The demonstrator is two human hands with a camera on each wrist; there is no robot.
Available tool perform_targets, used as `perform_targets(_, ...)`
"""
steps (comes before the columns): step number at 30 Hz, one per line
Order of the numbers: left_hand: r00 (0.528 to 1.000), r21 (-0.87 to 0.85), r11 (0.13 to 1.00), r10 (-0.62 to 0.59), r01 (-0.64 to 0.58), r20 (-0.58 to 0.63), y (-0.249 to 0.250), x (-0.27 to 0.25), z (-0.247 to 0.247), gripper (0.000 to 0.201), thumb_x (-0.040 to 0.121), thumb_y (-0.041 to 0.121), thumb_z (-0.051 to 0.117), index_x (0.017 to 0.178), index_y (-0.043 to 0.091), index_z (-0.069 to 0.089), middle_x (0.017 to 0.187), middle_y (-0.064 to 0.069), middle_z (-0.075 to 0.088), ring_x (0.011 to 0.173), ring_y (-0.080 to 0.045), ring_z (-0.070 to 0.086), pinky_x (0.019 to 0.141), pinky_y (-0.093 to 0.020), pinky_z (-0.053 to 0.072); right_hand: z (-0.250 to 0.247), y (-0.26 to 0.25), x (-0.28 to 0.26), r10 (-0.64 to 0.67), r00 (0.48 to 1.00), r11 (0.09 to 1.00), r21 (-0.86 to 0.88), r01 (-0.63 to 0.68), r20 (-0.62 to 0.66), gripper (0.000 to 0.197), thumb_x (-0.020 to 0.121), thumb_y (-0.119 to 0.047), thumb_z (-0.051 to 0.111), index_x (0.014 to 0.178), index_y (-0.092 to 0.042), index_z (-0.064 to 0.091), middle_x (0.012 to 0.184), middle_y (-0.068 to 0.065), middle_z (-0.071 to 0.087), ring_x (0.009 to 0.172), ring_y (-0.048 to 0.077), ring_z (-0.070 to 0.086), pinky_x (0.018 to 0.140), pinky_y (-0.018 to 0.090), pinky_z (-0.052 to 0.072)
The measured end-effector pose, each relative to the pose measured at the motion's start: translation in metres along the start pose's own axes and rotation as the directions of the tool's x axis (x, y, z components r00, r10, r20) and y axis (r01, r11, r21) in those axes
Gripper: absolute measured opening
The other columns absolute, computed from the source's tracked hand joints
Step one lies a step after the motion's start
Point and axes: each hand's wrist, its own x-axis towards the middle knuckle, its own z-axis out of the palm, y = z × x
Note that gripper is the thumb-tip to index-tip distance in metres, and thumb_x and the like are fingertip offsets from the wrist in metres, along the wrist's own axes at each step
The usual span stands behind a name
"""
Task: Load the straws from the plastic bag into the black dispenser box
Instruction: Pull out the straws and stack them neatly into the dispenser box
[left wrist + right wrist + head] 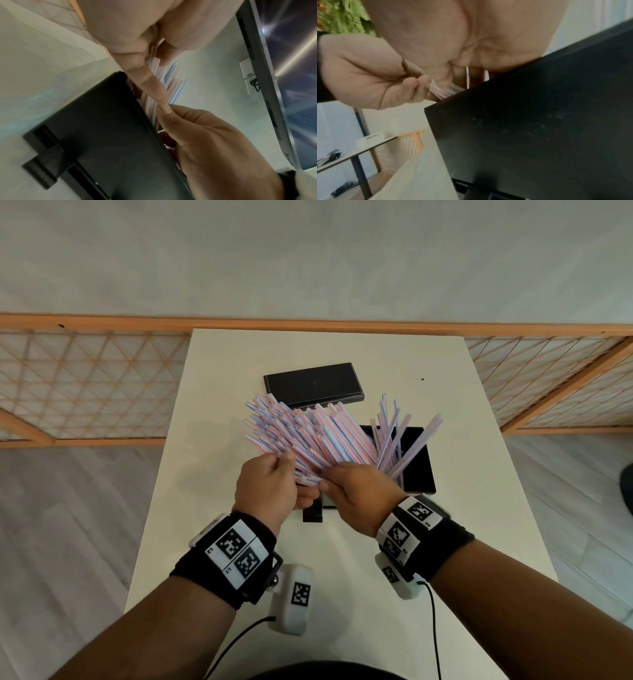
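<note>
Straws (pixel 308 436), fanned toward 11 o'clock, were gripped by both left hand (pixel 265 487) and right hand (pixel 359 494) above the black dispenser box (pixel 416 460).

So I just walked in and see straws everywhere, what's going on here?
A person is loading striped straws into a black dispenser box on a white table. Both the left hand and right hand grip a big fanned-out bundle of straws above the box. A few loose straws already stand in the box at odd angles. The box's black lid lies flat further back on the table.
</note>
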Motion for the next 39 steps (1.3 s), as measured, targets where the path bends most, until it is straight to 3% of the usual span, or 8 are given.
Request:
perform_targets(7,0.992,0.174,0.984,-0.053,0.033,0.114,-0.004,-0.007,0.0,0.036,0.108,0.031,0.042,0.097,0.007,0.067,0.084,-0.018,0.075,0.06,-0.034,0.075,0.055,-0.037,0.059,-0.001,-0.004,-0.007,0.062,0.998,0.992,-0.11,-0.06,0.014,0.042,0.092,-0.05,0.027,0.092,-0.022,0.059,0.088,-0.002,0.057,0.087,0.028,0.059,0.069,0.042,0.052)
perform_targets(12,0.978,0.242,0.97,-0.058,0.008,0.2,-0.006,-0.005,0.005,0.028,0.107,0.039,0.042,0.11,0.014,0.053,0.095,-0.012,0.073,0.051,-0.026,0.069,0.043,-0.027,0.047,0.004,-0.01,-0.004,0.02,1.0,1.0,0.001,-0.019,-0.024,0.05,0.09,-0.046,0.026,0.103,-0.017,0.065,0.09,0.002,0.061,0.086,0.028,0.059,0.07,0.044,0.051)
perform_targets(18,0.997,0.136,0.99,0.039,-0.047,0.065,-0.004,-0.009,0.006,0.018,0.105,0.026,0.049,0.104,0.011,0.057,0.079,-0.015,0.074,0.058,-0.038,0.073,0.051,-0.036,0.059,0.005,-0.009,-0.006,0.013,0.996,0.999,0.054,-0.008,-0.088,0.034,0.086,-0.036,0.046,0.1,-0.013,0.067,0.088,0.004,0.06,0.082,0.027,0.058,0.067,0.041,0.051)
perform_targets(24,0.985,0.147,0.989,-0.047,0.022,0.166,-0.002,-0.012,0.013,0.018,0.102,0.032,0.054,0.11,0.016,0.056,0.086,-0.014,0.074,0.05,-0.027,0.068,0.048,-0.031,0.054,0.002,-0.015,-0.011,0.103,0.994,0.992,-0.074,-0.106,-0.046,0.056,0.087,-0.052,0.023,0.1,-0.02,0.067,0.086,0.001,0.062,0.082,0.028,0.061,0.065,0.04,0.052)
perform_targets(30,0.993,0.171,0.985,-0.053,0.034,0.108,-0.001,-0.013,0.017,0.021,0.103,0.033,0.051,0.112,0.014,0.051,0.084,-0.014,0.071,0.05,-0.03,0.066,0.045,-0.031,0.053,0.005,-0.017,-0.006,-0.013,0.994,1.0,-0.006,0.012,-0.11,0.044,0.089,-0.041,0.037,0.095,-0.014,0.071,0.082,0.008,0.062,0.08,0.035,0.058,0.066,0.044,0.052)
perform_targets(33,0.984,0.443,0.885,0.083,-0.145,0.156,0.001,-0.015,0.006,0.032,0.088,0.044,0.067,0.106,0.023,0.05,0.088,-0.002,0.073,0.071,-0.032,0.074,0.062,-0.04,0.061,0.001,-0.007,-0.015,0.012,0.995,1.0,0.008,-0.012,-0.1,0.045,0.086,-0.046,0.039,0.092,-0.015,0.072,0.084,0.006,0.062,0.083,0.031,0.059,0.068,0.043,0.052)
perform_targets(35,0.97,0.554,0.797,0.194,-0.243,0.147,0.005,-0.016,-0.005,0.034,0.085,0.043,0.072,0.106,0.023,0.054,0.096,0.007,0.069,0.085,-0.022,0.068,0.076,-0.034,0.053,-0.007,0.002,-0.024,0.064,0.986,0.998,-0.019,-0.068,-0.155,0.038,0.085,-0.046,0.046,0.091,-0.017,0.071,0.083,0.002,0.062,0.081,0.025,0.06,0.067,0.04,0.052)
perform_targets(39,0.943,0.588,0.753,0.328,-0.294,0.052,0.012,-0.012,-0.019,0.044,0.084,0.034,0.079,0.112,0.017,0.051,0.098,0.008,0.057,0.086,-0.012,0.054,0.066,-0.019,0.036,-0.046,0.026,-0.04,0.32,0.87,0.938,0.0,-0.345,-0.376,0.02,0.08,-0.031,0.067,0.069,-0.016,0.06,0.069,0.0,0.058,0.065,0.024,0.056,0.06,0.029,0.042)
